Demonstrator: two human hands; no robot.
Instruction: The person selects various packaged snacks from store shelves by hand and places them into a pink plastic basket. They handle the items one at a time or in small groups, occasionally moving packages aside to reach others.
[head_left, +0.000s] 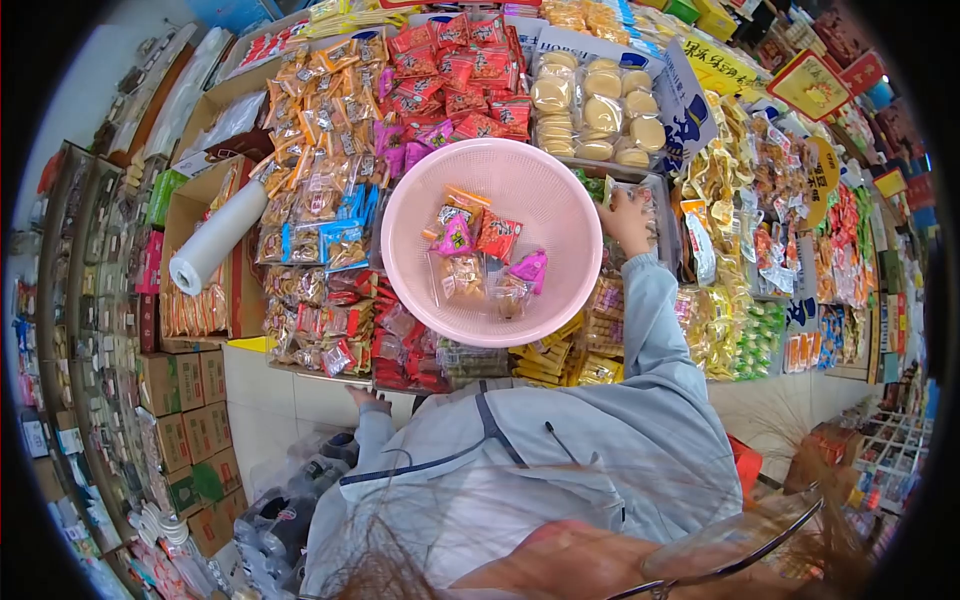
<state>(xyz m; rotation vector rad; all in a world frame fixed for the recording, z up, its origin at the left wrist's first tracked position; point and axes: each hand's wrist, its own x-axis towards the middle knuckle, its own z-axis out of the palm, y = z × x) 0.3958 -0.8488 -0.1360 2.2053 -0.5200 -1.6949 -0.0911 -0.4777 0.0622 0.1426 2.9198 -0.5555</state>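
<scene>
My right hand (628,224) reaches over the right rim of a pink plastic basket's side, into a tray of clear-wrapped snacks (643,196). Its fingers look spread and touch the packs; the fingertips are partly lost among the wrappers. The pink basket (412,275) rests on top of the snack display. In it lie several small packs: a red packet (498,235), purple packets (528,268), an orange packet (466,196) and a clear pack (462,276). Low at the display's front edge, my left hand (370,399) shows only partly, fingers extended, nothing seen in it.
Red packets (465,65) and a box of round biscuits (600,95) lie beyond the basket. A plastic roll (220,235) leans at the left beside an open carton (235,300). Stacked cardboard boxes (190,430) stand on the floor. Yellow packs (712,320) fill the right side.
</scene>
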